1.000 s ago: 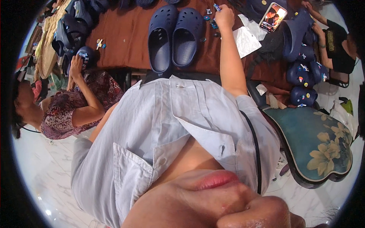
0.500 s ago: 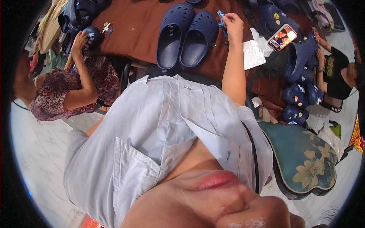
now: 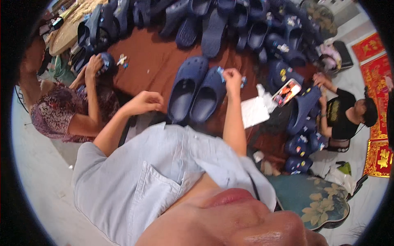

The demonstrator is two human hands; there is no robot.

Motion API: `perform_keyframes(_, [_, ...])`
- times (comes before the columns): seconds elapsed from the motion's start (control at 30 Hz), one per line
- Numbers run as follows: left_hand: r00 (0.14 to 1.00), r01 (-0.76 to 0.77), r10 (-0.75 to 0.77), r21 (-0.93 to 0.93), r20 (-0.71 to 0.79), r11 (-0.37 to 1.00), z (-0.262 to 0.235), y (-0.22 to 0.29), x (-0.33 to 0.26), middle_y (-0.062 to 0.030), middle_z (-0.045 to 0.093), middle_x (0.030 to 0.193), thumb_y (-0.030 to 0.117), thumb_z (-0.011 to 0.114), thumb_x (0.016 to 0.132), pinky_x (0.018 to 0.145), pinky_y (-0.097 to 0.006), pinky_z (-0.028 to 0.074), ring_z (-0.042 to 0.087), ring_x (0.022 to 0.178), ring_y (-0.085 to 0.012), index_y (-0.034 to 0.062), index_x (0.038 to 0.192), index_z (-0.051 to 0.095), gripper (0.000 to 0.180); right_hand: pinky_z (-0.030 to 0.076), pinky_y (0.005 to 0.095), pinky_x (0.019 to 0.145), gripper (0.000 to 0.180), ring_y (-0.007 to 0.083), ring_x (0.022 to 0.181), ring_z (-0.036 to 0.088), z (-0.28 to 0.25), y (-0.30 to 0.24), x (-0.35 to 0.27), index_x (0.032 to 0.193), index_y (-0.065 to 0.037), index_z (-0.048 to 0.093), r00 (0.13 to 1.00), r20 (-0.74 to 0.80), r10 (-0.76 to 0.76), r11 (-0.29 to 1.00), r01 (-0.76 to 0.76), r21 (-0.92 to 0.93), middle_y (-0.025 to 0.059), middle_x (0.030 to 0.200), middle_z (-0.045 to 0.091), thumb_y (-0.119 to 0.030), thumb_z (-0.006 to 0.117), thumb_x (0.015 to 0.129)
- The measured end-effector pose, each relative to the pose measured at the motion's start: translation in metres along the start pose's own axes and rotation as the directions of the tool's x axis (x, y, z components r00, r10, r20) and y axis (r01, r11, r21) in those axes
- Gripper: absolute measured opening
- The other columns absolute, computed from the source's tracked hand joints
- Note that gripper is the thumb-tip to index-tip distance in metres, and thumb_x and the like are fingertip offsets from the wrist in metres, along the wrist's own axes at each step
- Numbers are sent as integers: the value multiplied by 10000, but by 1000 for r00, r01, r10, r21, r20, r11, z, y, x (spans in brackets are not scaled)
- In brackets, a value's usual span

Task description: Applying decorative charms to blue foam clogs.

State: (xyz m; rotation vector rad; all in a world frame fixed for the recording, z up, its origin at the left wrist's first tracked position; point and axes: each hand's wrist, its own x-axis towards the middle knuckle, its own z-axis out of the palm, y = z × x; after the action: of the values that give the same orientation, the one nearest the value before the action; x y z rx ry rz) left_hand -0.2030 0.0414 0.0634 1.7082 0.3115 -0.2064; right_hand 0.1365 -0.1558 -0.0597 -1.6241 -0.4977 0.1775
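A pair of navy blue foam clogs, the left clog (image 3: 188,84) and the right clog (image 3: 210,92), stands on the brown cloth (image 3: 139,61) before me, toes pointing away. My right hand (image 3: 233,82) is beside the right clog's toe, closed in a pinch on a small blue-and-white shoe charm (image 3: 221,74). More small blue pieces show just right of that hand, partly hidden by it. My left hand (image 3: 144,102) hovers left of the left clog, fingers loosely bent and open, with nothing visible in them.
Many navy clogs (image 3: 215,33) crowd the table's far side. At right lie a white paper (image 3: 254,111), a phone (image 3: 286,92) and decorated clogs (image 3: 297,145). A few small charms (image 3: 122,60) sit far left. Co-workers sit at left (image 3: 65,106) and right (image 3: 344,110). A floral-patterned seat (image 3: 303,197) stands lower right.
My left hand has come into view near the left clog. My right hand, with the charm, has moved closer to the right clog's toe. The view has shifted, showing more of the far clogs.
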Motion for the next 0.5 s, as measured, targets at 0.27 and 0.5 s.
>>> perform_keyframes(0.27, [556, -598, 825, 738, 101, 312, 56, 41, 146, -139, 675, 1059, 18, 684, 785, 811, -443, 516, 655, 950, -360, 40, 994, 664, 212, 512, 355, 763, 106, 237, 806, 661, 8, -12, -13, 881, 15, 683, 997, -65, 32, 983, -43, -181, 134, 840, 688, -65, 732, 831])
perform_keyframes(0.5, [614, -456, 768, 877, 185, 153, 81, 25, 180, -81, 622, 951, 226, 706, 842, 805, -399, 490, 636, 891, -269, 100, 965, 668, 180, 445, 433, 786, 144, 315, 848, 564, 9, -27, -28, 827, -17, 626, 964, -78, -256, 891, 204, -405, 123, 837, 585, -111, 732, 850])
